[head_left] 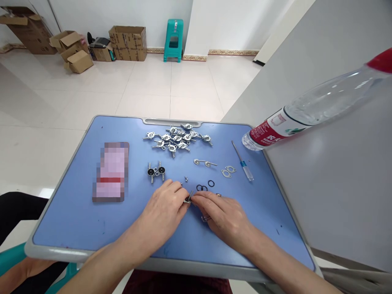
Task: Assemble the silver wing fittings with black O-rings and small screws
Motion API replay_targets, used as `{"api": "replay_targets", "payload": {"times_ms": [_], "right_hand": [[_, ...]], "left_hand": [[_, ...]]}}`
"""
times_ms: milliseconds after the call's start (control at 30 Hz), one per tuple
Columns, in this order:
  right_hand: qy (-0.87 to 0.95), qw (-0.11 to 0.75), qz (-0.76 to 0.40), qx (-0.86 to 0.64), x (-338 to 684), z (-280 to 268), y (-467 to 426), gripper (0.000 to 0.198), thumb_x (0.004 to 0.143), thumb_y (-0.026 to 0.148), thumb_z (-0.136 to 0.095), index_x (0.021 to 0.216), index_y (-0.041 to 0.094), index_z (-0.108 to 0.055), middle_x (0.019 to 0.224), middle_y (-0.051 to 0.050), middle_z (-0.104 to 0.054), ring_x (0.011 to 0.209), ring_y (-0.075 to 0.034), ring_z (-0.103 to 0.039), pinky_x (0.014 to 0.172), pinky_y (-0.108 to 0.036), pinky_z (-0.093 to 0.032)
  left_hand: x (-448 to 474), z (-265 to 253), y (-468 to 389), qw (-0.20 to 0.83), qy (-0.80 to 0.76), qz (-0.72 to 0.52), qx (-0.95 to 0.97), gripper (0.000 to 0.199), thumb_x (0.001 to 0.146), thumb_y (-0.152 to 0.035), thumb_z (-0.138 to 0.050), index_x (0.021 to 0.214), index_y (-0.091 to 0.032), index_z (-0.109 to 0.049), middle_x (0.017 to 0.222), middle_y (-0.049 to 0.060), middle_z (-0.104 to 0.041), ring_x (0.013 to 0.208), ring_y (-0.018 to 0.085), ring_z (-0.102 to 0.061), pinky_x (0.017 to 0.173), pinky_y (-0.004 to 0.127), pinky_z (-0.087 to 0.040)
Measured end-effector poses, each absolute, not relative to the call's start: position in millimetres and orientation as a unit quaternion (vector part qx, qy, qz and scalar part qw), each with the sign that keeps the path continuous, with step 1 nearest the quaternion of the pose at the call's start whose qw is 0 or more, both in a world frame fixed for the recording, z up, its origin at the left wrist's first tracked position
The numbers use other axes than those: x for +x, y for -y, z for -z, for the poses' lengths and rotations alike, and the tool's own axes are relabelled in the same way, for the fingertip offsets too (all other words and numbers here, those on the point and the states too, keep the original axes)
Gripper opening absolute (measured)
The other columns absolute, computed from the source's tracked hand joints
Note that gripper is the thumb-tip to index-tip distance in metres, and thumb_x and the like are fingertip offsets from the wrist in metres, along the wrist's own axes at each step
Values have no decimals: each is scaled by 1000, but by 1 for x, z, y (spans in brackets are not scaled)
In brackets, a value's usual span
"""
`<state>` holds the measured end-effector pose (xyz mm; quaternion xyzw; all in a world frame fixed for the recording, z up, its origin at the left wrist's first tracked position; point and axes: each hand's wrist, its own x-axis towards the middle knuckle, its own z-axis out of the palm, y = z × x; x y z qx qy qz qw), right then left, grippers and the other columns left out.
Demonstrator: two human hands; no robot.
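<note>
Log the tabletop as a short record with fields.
Left hand: holds small metal part
Right hand: grips the same part
Held part detail: largely hidden
Beyond right hand: black rings
Left side: two black-faced metal parts, pixelated pinkish item
Far side: cluster of metal parts
Right side: screwdriver, two flat plates, red-capped bottle
Surface: blue table, grey rim

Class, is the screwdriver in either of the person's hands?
No: the screwdriver lies on the tabletop while the left hand and right hand meet at a small metal part.
</note>
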<state>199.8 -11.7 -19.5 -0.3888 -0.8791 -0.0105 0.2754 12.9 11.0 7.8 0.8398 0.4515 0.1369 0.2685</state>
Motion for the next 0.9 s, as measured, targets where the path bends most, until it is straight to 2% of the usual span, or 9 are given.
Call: {"api": "replay_targets", "payload": {"times_ms": [100, 333, 633, 900], "right_hand": [[881, 282, 13, -380, 200, 17, 12, 26, 90, 2, -42, 104, 15, -60, 92, -8, -73, 66, -14, -66, 51, -24, -48], [850, 324, -62, -411, 202, 13, 12, 21, 93, 7, -46, 107, 17, -58, 87, -5, -72, 71, -13, -68, 56, -21, -52], [871, 249, -74, -418, 204, 13, 15, 18, 95, 13, -43, 93, 16, -61, 79, -4, -67, 59, -13, -59, 49, -25, -43], [871, 244, -92, -417, 203, 14, 15, 19, 95, 13, -42, 93, 16, -61, 75, -4, -64, 58, -14, -57, 49, -26, -40]], "left_hand": [[13, -8, -11, 269, -453, -136, 839, 12, 88, -6, -58, 82, -16, -61, 83, 2, -58, 81, 19, -53, 69, 31, -44], [13, -7, -9, 267, -450, -140, 841, 11, 87, -6, -58, 83, -15, -61, 81, 2, -57, 80, 18, -52, 68, 31, -44], [14, -6, -9, 251, -458, -147, 840, 11, 86, -6, -58, 81, -16, -61, 81, 1, -58, 79, 19, -52, 68, 31, -44], [15, -7, -8, 247, -461, -143, 840, 11, 87, -7, -59, 81, -16, -62, 81, 2, -59, 79, 18, -53, 67, 31, -44]]}}
